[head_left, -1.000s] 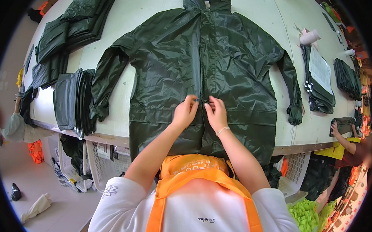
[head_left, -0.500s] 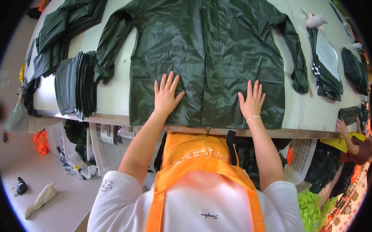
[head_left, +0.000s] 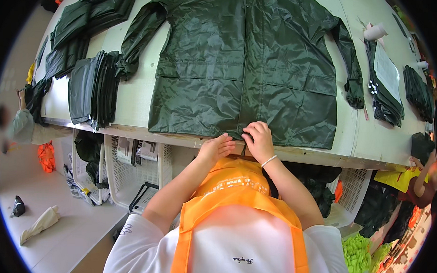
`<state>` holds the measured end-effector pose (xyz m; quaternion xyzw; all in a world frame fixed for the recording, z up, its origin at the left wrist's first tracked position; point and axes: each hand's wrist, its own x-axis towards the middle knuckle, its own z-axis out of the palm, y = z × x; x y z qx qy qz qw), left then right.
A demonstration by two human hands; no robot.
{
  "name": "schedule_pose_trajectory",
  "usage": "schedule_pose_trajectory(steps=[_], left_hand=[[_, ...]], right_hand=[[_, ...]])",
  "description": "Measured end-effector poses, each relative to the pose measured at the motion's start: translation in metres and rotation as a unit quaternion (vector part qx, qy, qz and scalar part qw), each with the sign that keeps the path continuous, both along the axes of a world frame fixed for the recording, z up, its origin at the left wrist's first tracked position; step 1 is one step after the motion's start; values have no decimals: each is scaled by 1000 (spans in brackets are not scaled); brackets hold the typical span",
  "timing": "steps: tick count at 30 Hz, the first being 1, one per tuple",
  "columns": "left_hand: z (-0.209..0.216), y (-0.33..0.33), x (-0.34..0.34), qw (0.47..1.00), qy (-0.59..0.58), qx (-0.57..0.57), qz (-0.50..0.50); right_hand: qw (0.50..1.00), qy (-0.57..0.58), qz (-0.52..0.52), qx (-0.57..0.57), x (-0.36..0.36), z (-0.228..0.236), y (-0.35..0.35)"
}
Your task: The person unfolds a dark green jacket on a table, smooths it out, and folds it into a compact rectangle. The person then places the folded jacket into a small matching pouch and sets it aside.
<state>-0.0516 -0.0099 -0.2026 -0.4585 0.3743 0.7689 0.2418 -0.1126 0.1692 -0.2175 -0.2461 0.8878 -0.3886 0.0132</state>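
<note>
A dark green raincoat [head_left: 244,62] lies spread on the table, front up, sleeves out to both sides, its hem along the near edge. At the middle of the hem my right hand [head_left: 260,140], with a bracelet at the wrist, has its fingers curled and pinches the fabric by the front placket. Just left of it, my left hand [head_left: 218,149] is at the hem with fingers stretched out and close together. A short dark cord [head_left: 244,150] hangs from the hem between the two hands.
Folded dark garments [head_left: 93,90] are stacked left of the raincoat, with more at the far left. On the right stand garment packs [head_left: 386,87] and a white roll [head_left: 375,32]. White baskets [head_left: 138,164] sit beneath the table edge [head_left: 179,139]. Other people work at far left and right.
Both hands have slid from lying flat on the lower front panels down and inward to the middle of the hem. My right hand has closed on the fabric. The view has shifted slightly.
</note>
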Motion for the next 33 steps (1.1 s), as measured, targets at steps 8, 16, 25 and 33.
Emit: schedule_pose_trajectory(steps=[8, 16, 25, 33], left_hand=[[0, 8, -9, 959, 62, -193, -199], [-13, 30, -14, 994, 81, 16, 71], [-23, 37, -14, 993, 41, 44, 102], [-29, 28, -5, 992, 100, 47, 55]], right_hand=[[990, -38, -90, -102, -4, -11, -4], [994, -40, -77, -73, 2, -10, -3], [996, -58, -41, -58, 3, -12, 2], [996, -73, -25, -54, -1, -11, 2]])
